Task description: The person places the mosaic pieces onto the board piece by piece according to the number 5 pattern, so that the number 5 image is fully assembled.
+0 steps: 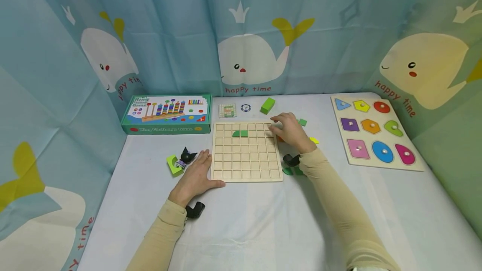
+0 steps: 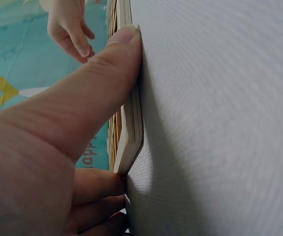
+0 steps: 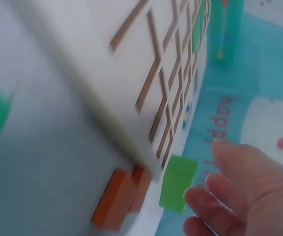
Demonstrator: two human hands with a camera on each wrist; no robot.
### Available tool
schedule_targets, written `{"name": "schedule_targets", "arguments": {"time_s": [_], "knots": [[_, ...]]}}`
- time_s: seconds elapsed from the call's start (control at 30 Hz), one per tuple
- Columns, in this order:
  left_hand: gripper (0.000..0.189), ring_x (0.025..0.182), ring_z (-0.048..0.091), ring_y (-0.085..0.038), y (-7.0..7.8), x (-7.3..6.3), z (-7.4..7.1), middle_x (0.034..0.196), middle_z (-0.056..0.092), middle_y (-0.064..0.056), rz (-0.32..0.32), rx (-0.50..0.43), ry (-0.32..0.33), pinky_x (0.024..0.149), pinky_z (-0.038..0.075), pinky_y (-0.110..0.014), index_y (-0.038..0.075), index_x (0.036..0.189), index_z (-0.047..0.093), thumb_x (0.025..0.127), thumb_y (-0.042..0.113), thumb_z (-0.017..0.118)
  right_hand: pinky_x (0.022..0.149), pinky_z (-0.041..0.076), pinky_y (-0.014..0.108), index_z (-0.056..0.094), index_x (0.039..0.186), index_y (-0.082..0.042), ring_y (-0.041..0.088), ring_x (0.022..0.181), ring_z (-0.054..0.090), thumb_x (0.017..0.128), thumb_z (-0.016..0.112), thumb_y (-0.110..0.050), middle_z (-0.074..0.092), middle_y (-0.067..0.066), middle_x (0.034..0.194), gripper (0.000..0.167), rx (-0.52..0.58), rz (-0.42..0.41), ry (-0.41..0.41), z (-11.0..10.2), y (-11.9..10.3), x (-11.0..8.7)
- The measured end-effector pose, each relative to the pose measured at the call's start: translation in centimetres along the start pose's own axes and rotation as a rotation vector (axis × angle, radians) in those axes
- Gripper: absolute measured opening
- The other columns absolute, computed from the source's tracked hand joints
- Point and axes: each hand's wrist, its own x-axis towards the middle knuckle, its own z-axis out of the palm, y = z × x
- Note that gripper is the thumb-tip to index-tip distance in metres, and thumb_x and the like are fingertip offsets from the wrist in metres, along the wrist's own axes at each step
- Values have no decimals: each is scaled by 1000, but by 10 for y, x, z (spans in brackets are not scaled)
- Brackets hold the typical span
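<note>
A square wooden grid board (image 1: 246, 154) lies on the white table, with a green quarter-round piece (image 1: 236, 134) and a green square piece (image 1: 244, 133) side by side in its upper rows. At the board's near left corner rests my left hand (image 1: 193, 181); its thumb (image 2: 112, 64) touches the front edge, its other fingers lie along the left side. My right hand (image 1: 291, 132) is above the far right corner, thumb and fingers apart, with nothing visible between them. Below it, orange pieces (image 3: 114, 199) sit beside the board's edge. A green block (image 3: 179, 183) stands beyond.
Left of the board are a light green arch block (image 1: 174, 166) and a small dark figure (image 1: 186, 156). Behind stand a Ring Challenge Game box (image 1: 167, 114), a pattern card (image 1: 227, 111) and a round chip (image 1: 245, 107). A knobbed shape puzzle (image 1: 373, 133) lies at right.
</note>
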Motion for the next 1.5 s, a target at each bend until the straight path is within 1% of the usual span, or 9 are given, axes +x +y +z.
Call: {"name": "schedule_targets", "arguments": {"time_s": [0.17,0.33,0.5,0.57,0.77,0.97,1.13,1.33,1.5], "knots": [[106,145,13,-36,-1,0,0,156,21,-25,2,-3,0,115,18,-46,-10,147,32,77,54,78,95,40,54,64,121,9,42,110,49,94,68,-13,62,24,117,35,7,22,27,-5,13,-4],[106,145,14,-36,-1,1,0,155,22,-26,8,3,5,115,19,-46,-10,147,33,76,55,78,98,39,55,64,121,8,42,114,48,93,68,-15,61,24,120,36,3,76,32,-10,25,-9],[105,144,15,-37,-2,1,1,155,23,-26,6,2,13,114,21,-48,-10,146,34,76,54,79,99,38,55,64,121,10,44,115,48,92,70,-13,60,26,121,38,-18,122,46,-15,39,-11],[105,144,15,-37,-2,1,1,155,23,-26,5,3,15,114,22,-49,-11,146,35,76,54,79,100,38,56,63,122,10,45,115,48,91,70,-13,59,27,123,39,-35,146,41,-17,45,-11],[105,144,16,-37,-2,1,2,155,23,-26,4,2,16,114,21,-48,-11,146,35,76,53,79,103,35,56,60,126,9,46,121,43,91,70,-12,53,28,130,43,-81,245,-4,-21,60,-9],[105,144,15,-36,-1,1,2,156,22,-25,-8,-1,12,114,20,-47,-10,146,35,75,53,80,104,34,56,61,124,10,46,121,44,90,71,-10,53,29,129,41,-107,257,-30,-22,67,-8],[106,145,15,-36,-1,2,2,156,22,-25,-3,-4,14,114,20,-47,-9,147,34,75,54,80,101,36,58,60,125,10,47,120,43,91,70,-11,51,30,129,40,-126,276,-41,-22,69,-8],[106,145,14,-36,-2,2,3,156,21,-24,-5,4,11,115,20,-46,-9,147,34,75,55,79,95,35,67,64,121,7,48,122,40,93,69,-13,53,28,128,35,-155,286,-35,-22,69,-8],[107,145,14,-35,-3,2,3,156,21,-24,-2,4,10,115,19,-46,-8,148,33,75,55,79,92,36,68,67,116,6,48,121,41,92,69,-13,54,26,125,30,-174,275,-18,-20,69,-8]]}}
